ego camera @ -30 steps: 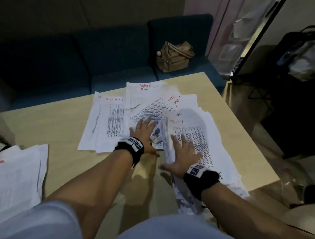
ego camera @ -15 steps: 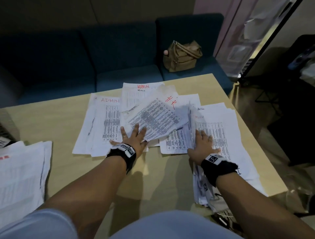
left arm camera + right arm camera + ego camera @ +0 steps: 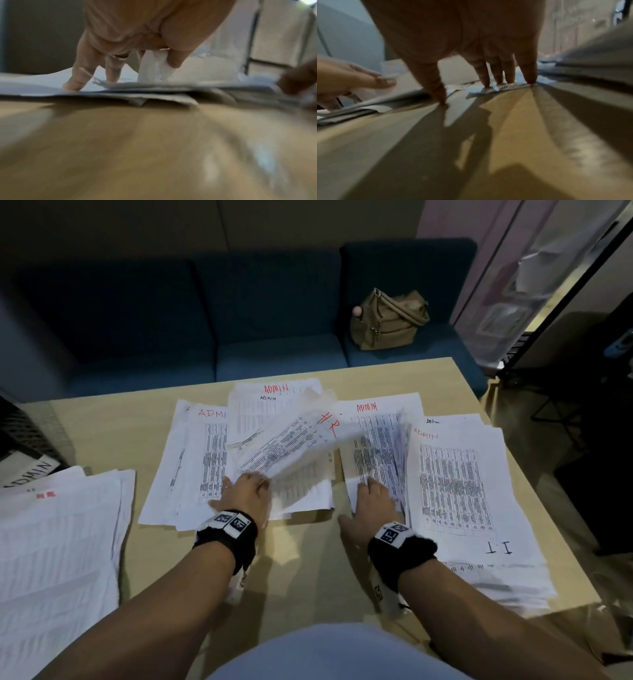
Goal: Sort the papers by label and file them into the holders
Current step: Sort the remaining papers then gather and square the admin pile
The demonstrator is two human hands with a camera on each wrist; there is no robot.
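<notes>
Sorting is only partly done, I judge: nothing that I can see is filed yet, and the sheets lie in loose overlapping piles across the pale wooden tabletop (image 3: pixel 301 563).

Nearest me, at the left edge, sits a thick stack of white printed sheets with a small red mark (image 3: pixel 58 542). At the right edge lies another thick white stack whose top sheet reads ADMIN in red and I.T in black (image 3: pixel 459 484).

My left hand (image 3: pixel 245 494) pinches the near corner of the tilted white sheet marked H.R in red (image 3: pixel 294 446) between thumb and a finger, lifting it off the middle pile, while the other fingers (image 3: pixel 80 75) press flat on the white ADMIN pile toward the left (image 3: pixel 191 460). My right hand (image 3: pixel 373 501) lies with fingers straight, spread and gripping nothing, fingertips (image 3: pixel 530 79) pressing the near edge of the white ADMIN sheet right of centre (image 3: pixel 373 440).

Farther back, toward the far edge, another white ADMIN sheet (image 3: pixel 274 398) lies half under the H.R one.

The dark mesh holder with a white ADMIN tag (image 3: pixel 30 446) shows just off the far left corner; other holders I cannot see. The H.R sheet and the stray I.T mark still sit among ADMIN sheets, so sorting remains.

Beyond the far edge stands a dark blue sofa (image 3: pixel 171 320) with a tan leather handbag (image 3: pixel 388 320) on its seat.
</notes>
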